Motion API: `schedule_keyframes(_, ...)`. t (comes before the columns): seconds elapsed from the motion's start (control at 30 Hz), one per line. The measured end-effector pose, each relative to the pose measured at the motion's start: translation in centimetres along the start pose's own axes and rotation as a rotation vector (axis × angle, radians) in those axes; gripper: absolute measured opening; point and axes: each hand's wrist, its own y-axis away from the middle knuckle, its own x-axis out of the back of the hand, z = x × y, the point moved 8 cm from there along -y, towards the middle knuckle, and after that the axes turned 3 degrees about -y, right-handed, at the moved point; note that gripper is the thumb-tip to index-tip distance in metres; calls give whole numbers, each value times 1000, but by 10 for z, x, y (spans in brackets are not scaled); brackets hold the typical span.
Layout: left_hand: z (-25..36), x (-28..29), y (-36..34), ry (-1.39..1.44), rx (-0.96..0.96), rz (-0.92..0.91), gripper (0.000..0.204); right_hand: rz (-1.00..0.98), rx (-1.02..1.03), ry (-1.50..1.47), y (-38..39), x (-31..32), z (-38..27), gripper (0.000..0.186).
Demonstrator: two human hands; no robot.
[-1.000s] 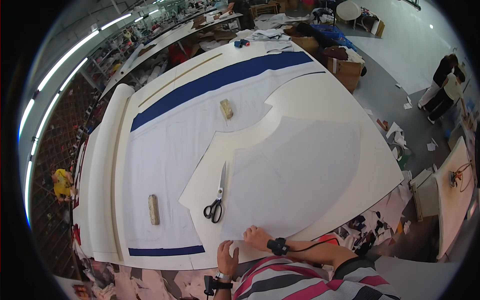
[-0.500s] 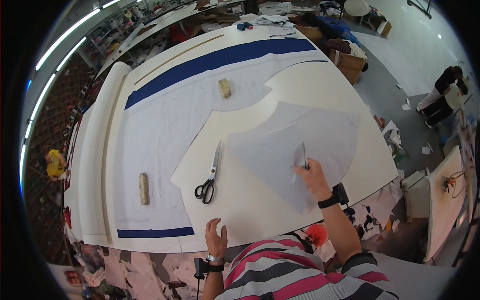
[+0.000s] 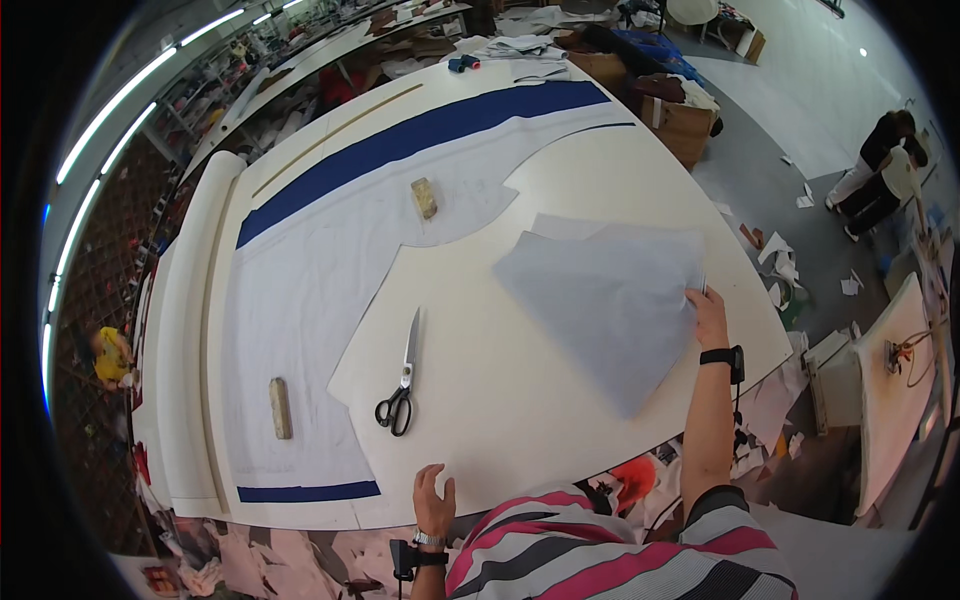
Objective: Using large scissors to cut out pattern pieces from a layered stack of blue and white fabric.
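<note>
Right hand pinching sheet edge, left hand free

Right hand [image 3: 710,318]: thumb and fingers pinch the right edge of a thin, pale grey-blue sheet [image 3: 615,310]; black-strapped device on that wrist

Sheet sits on the right half of a big off-white tabletop [image 3: 480,430], angular point toward the near edge, a paler layer showing along its upper edge; can't tell if it lies fully flat

Left hand [image 3: 433,502]: at the near table edge, thumb spread from loosely curled fingers, nothing in the grip; can't tell if it touches the tabletop

Black-handled steel scissors [image 3: 406,378] lie between the sheet and a large white cloth piece [image 3: 300,330], touching neither

Two rough tan blocks, upper [image 3: 424,199] and lower [image 3: 279,408], rest on the cloth; dark blue band [image 3: 420,140] along its far edge

Any lettering on scissors or blocks is too small to read
</note>
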Motion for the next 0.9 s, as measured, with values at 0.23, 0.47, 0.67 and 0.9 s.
schedule_keyframes(0.23, 7, -15, -8, 17, -7, -71, 32, 52, -107, -192, -26, 49, 40, 38)
schedule_keyframes(0.47, 19, -36, -21, -9, -69, -133, 34, -91, -20, -67, -77, 46, 25, 42)
schedule_keyframes(0.67, 24, -46, -22, -58, -63, -141, 37, 468, 606, 1056, -52, 32, -38, 49)
schedule_keyframes(0.9, 46, -54, -19, -79, -125, -162, 41, -337, 741, 1322, 82, -95, 18, 61)
